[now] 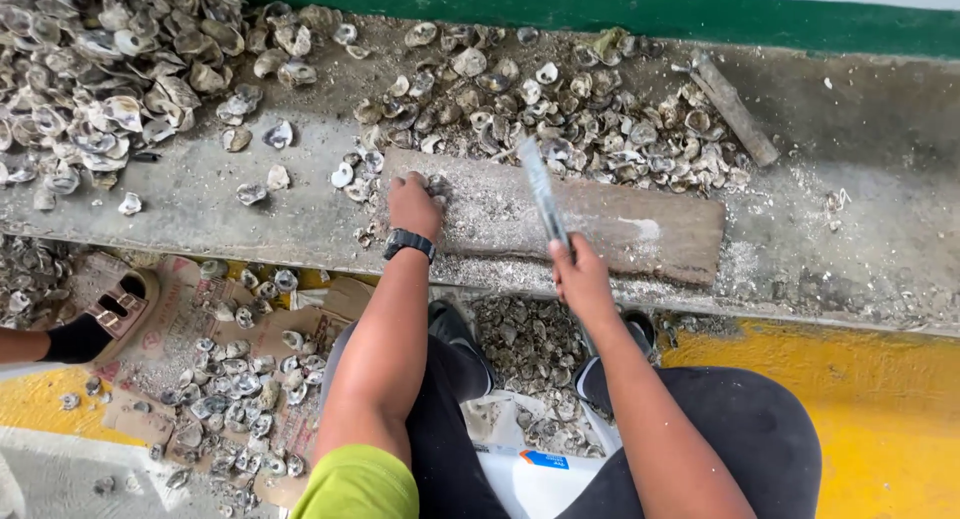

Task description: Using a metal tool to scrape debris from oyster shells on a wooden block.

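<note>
My left hand (pixel 413 205), with a black watch on its wrist, presses an oyster shell (pixel 438 188) against the left end of a worn wooden board (pixel 640 229) on a concrete ledge. My right hand (pixel 580 275) grips the handle of a flat metal blade (pixel 541 191), raised and blurred above the middle of the board. The shell is mostly hidden under my fingers.
A big heap of oyster shells (pixel 90 79) fills the ledge's far left; a flatter spread (pixel 560 119) lies behind the board, with a metal bar (pixel 733 109) at its right. More shells litter cardboard (pixel 240 379) on the floor. Another person's foot in a sandal (pixel 105 319) is at left.
</note>
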